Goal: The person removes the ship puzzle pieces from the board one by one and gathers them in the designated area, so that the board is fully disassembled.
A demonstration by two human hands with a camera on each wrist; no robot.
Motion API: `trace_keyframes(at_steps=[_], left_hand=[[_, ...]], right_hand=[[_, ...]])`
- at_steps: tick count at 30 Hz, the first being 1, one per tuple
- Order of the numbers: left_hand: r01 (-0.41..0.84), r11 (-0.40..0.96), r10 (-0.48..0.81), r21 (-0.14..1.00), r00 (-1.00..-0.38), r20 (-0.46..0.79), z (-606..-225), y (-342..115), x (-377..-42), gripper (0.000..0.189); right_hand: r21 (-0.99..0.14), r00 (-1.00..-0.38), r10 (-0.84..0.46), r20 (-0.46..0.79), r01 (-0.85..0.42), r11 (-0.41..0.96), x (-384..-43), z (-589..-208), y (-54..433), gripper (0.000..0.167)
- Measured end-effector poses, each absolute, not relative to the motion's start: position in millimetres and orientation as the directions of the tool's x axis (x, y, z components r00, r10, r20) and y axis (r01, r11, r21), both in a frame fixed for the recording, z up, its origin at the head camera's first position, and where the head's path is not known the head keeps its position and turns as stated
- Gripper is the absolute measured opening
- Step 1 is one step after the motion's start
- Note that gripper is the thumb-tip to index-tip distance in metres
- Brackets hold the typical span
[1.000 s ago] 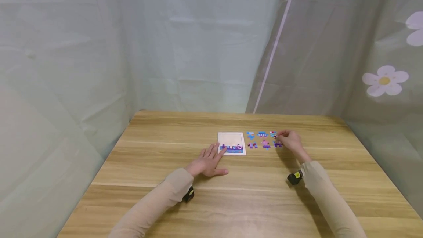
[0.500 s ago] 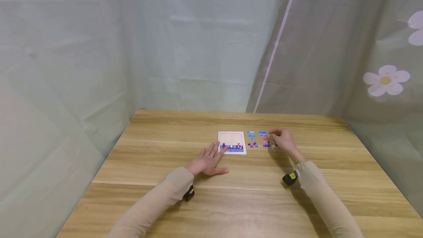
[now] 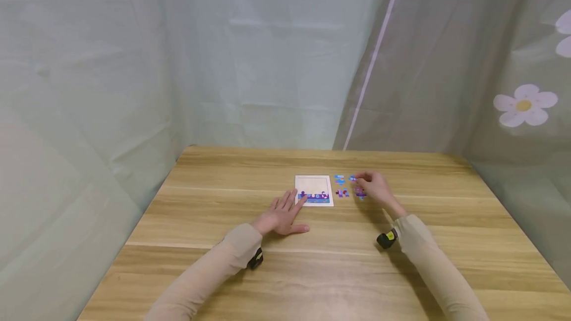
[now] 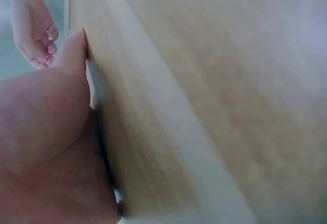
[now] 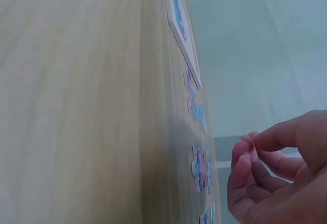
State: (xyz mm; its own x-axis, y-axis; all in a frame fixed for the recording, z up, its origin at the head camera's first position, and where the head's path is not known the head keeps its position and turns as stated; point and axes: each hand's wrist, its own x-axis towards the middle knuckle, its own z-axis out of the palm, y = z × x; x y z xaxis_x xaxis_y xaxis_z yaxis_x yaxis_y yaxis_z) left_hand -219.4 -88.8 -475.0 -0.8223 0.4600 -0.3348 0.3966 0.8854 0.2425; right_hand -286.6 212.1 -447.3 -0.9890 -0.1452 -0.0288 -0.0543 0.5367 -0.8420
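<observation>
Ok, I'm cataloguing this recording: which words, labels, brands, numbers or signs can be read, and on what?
None can be read.
Black wrist devices with yellow patches: any marking is too small.
Flat white-bordered puzzle board and blue-purple jigsaw pieces: any lettering is too small.

The left hand (image 3: 281, 217) covers the lower-left corner of the puzzle board (image 3: 312, 185); the right wrist view's bottom edge cuts off a puzzle piece (image 5: 206, 217).
</observation>
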Motion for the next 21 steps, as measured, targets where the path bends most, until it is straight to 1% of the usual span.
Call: trace_keyframes(at_steps=[6,11,14,21], left_hand=[[0.397,0.888,0.457,0.231,-0.817,-0.351,-473.5,-88.9,-219.4,0.093],[0.379,0.895,0.443,0.233,-0.813,-0.378,-456.6,-85.6,-211.7,0.09],[0.376,0.897,0.44,0.234,-0.813,-0.381,-453.1,-85.0,-209.7,0.09],[0.378,0.895,0.442,0.234,-0.816,-0.372,-460.6,-86.6,-213.1,0.092]], right_hand=[[-0.848,-0.985,-0.174,-0.005,-0.088,0.522,-288.3,-447.1,203.8,0.026],[-0.833,-0.968,-0.246,0.054,-0.179,0.523,-288.3,-445.3,197.6,0.023],[-0.823,-0.953,-0.295,0.074,-0.226,0.521,-287.6,-444.6,194.1,0.022],[-0.815,-0.944,-0.319,0.084,-0.249,0.524,-285.6,-446.0,186.0,0.02]])
